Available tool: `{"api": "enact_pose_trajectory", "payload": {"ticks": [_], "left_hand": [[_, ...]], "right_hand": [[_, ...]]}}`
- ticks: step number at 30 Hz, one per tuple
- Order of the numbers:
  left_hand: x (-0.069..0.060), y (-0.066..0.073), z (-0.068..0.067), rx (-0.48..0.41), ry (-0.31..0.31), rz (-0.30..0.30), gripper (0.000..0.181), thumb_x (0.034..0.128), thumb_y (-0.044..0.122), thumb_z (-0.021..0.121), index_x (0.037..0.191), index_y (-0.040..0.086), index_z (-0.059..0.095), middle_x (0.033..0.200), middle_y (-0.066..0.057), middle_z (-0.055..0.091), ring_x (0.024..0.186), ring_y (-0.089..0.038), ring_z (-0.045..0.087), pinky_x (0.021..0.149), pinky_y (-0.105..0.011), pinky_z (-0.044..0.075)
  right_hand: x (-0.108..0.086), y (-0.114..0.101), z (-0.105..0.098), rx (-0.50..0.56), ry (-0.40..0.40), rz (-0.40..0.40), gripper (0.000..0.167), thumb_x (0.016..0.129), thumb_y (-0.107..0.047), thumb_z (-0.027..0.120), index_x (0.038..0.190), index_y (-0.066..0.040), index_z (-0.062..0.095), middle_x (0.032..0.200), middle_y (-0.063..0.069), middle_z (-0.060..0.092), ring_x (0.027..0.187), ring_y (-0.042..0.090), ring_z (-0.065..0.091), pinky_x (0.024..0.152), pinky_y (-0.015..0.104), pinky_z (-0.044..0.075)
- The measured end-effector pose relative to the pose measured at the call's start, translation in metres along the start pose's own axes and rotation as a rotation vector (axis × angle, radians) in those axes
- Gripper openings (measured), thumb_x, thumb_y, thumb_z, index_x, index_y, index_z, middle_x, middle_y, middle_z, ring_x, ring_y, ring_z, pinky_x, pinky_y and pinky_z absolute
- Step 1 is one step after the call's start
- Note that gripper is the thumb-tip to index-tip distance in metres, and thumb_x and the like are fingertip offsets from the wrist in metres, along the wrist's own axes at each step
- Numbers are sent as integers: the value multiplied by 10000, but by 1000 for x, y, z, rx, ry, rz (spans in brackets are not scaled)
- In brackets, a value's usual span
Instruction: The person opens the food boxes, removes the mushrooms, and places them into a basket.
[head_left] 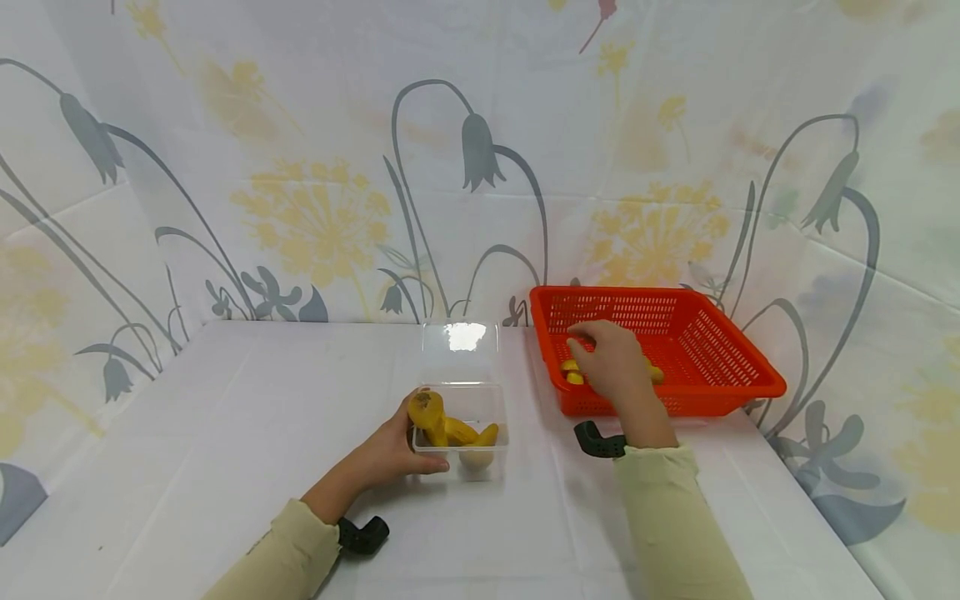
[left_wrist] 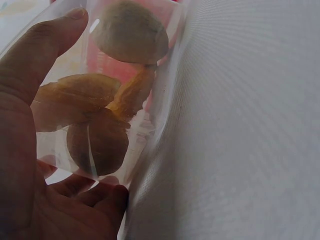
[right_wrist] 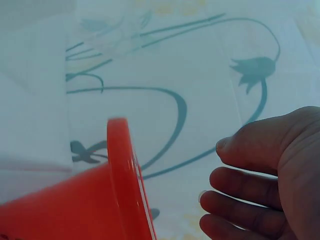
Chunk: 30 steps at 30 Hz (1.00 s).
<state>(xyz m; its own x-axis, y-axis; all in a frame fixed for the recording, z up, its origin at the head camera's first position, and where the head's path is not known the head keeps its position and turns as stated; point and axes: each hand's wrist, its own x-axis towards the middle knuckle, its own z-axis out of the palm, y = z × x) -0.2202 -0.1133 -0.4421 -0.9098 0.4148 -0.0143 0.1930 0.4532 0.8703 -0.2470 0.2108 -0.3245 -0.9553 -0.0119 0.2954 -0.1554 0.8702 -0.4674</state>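
My left hand grips the left side of a clear plastic box, thumb at the front and fingers round the far side. Inside lie several yellow mushrooms; through the clear wall, the left wrist view shows a rounded pale cap and brownish stems. The box's lid is swung back behind it. Over the near left part of a red basket hovers my right hand, its fingers loosely bent. In the right wrist view nothing shows between its thumb and fingers. A few yellow mushrooms lie in the basket, partly hidden by that hand.
A white cloth covers the table. Behind it hangs a flower-printed curtain, close to the basket's back edge. The basket's slotted walls rise higher than the box and stand to its right.
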Motion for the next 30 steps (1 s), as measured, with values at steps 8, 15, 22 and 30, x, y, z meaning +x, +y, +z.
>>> {"api": "enact_pose_trajectory", "payload": {"ticks": [8, 15, 22, 30], "left_hand": [[-1, 1, 0, 11, 3, -6, 1175, 713, 354, 861, 1558, 207, 57, 1559, -115, 319, 1393, -318, 373, 1113, -573, 348], [-1, 1, 0, 3, -5, -6, 1166, 716, 356, 858, 1556, 208, 64, 1565, -107, 308, 1399, -312, 365, 1122, -570, 337], [-1, 0, 0, 10, 2, -3, 1162, 714, 360, 859, 1554, 208, 72, 1547, -108, 337, 1381, -310, 388, 1111, -565, 356], [-1, 1, 0, 20, 15, 0, 1172, 699, 363, 867, 1554, 214, 80, 1525, -96, 370, 1351, -295, 419, 1103, -552, 374]], "right_hand": [[-4, -17, 13, -3, 66, -142, 291, 913, -206, 664, 1165, -63, 690, 1158, 149, 684, 1075, 327, 627, 930, 481, 540], [-8, -29, 22, 4, 70, -193, 303, 897, -203, 677, 1166, -65, 690, 1147, 132, 692, 1042, 306, 640, 902, 459, 559], [-12, -37, 32, 45, 107, -303, 302, 909, -206, 666, 1180, -74, 687, 1079, 115, 711, 964, 268, 664, 851, 401, 582], [-19, -50, 38, 49, 85, -355, 289, 899, -208, 684, 1167, -101, 677, 1105, 91, 708, 965, 240, 670, 834, 384, 589]]}}
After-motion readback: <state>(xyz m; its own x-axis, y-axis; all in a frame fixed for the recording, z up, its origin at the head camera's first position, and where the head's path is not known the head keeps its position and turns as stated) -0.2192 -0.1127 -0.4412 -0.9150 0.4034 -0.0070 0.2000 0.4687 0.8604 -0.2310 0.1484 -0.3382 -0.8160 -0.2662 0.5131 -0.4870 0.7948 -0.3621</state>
